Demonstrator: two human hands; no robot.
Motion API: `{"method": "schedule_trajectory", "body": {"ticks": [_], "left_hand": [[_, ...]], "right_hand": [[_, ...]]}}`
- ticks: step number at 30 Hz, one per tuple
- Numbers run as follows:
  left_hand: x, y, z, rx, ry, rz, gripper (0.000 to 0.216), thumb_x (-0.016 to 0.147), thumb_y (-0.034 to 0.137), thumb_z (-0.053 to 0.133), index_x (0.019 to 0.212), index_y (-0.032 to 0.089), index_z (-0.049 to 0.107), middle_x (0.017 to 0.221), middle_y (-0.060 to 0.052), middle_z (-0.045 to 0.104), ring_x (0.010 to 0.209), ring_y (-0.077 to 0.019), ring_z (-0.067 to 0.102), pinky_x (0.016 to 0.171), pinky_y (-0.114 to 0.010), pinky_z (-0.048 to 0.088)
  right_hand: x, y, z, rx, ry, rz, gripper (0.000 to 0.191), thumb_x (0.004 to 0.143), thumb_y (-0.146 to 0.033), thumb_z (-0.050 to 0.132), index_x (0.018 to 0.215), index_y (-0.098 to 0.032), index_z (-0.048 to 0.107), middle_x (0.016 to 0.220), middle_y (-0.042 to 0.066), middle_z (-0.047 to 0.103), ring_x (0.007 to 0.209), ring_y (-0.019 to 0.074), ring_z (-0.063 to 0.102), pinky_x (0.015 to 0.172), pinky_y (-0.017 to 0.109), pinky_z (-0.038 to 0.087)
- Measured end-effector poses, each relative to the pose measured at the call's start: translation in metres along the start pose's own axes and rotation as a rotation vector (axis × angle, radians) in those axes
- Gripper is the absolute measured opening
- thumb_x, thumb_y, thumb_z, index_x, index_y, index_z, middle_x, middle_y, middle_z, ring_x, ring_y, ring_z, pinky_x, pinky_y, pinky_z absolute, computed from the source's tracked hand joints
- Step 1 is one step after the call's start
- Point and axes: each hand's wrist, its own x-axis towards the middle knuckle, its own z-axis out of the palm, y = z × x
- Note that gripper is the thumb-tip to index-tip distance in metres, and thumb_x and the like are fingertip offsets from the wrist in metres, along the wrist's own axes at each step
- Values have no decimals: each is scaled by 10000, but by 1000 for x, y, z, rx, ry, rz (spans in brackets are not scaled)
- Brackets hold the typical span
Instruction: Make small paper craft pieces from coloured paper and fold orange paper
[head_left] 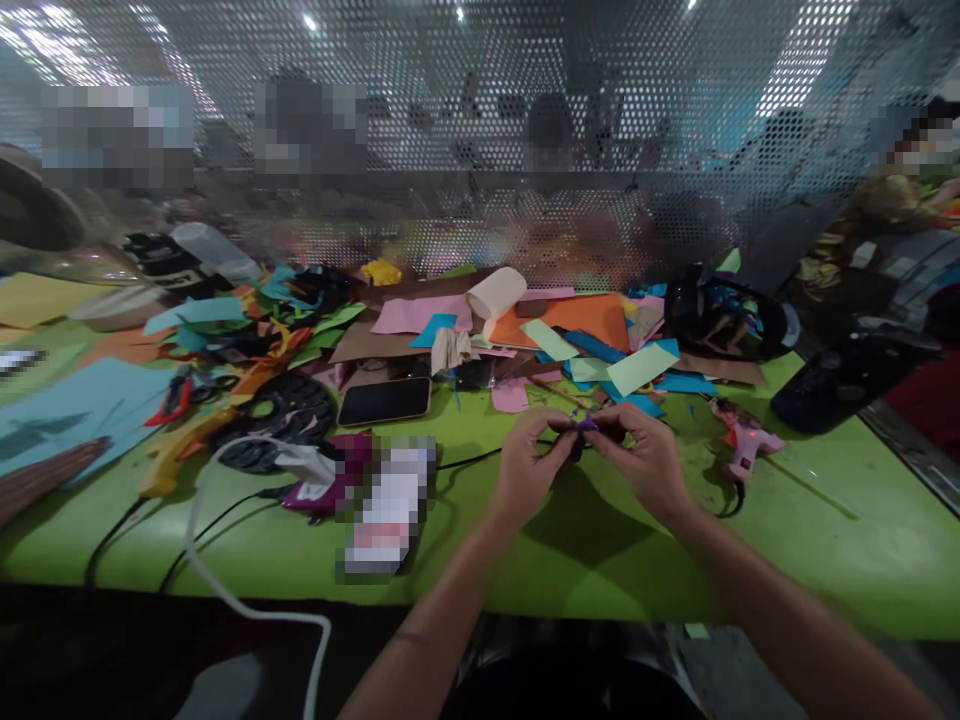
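Both hands pinch a small purple piece [581,432] over the bench [810,540].
Your left hand [529,458] and right hand [646,455] meet fingertip to fingertip, each grip closed on the purple piece, mostly hidden by your fingers. It is held between the near edge and the far-edge paper scraps [592,340]. A pink glue gun [744,442] lies near your right hand.

Dim, overhead glare on mesh, blurred background, edges warped, soft shadows.
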Motion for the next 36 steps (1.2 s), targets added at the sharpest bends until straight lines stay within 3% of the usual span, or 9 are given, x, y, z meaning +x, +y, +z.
{"method": "schedule_trajectory", "body": {"ticks": [9, 12, 16, 22, 36], "left_hand": [[-1, 3, 1, 5, -25, -8, 44, 884, 235, 614, 857, 211, 641, 886, -37, 694, 863, -183, 625, 810, -316, 487], [0, 1, -1, 3, 4, -9, 38, 881, 238, 616, 870, 208, 638, 895, -39, 690, 868, -182, 628, 812, -314, 492], [2, 0, -4, 45, 16, 41, 36, 883, 221, 610, 866, 213, 641, 903, -47, 697, 890, -198, 631, 825, -336, 484], [3, 1, -4, 101, -28, 89, 53, 873, 204, 610, 836, 223, 642, 887, -53, 705, 881, -217, 630, 820, -371, 473], [0, 1, 0, 62, -47, 49, 54, 881, 215, 611, 830, 214, 629, 859, -45, 693, 854, -199, 627, 785, -334, 476]], "right_hand": [[-1, -1, -1, 22, 33, 3, 114, 842, -260, 679, 742, -220, 641, 722, 1, 616, 694, 172, 563, 638, 292, 439], [1, 0, -1, 79, 13, 74, 106, 798, -306, 732, 813, -209, 690, 752, 13, 646, 678, 171, 563, 624, 295, 446], [5, 2, -2, 152, -38, 184, 274, 737, -355, 788, 956, -201, 730, 799, 22, 675, 672, 166, 563, 629, 297, 458], [6, 4, -4, 214, -11, 172, 184, 728, -353, 794, 829, -210, 737, 789, 26, 663, 679, 162, 540, 620, 292, 440], [3, -1, -2, 120, -6, 124, 110, 794, -293, 720, 772, -207, 656, 733, 2, 609, 701, 170, 546, 650, 292, 428]]}}
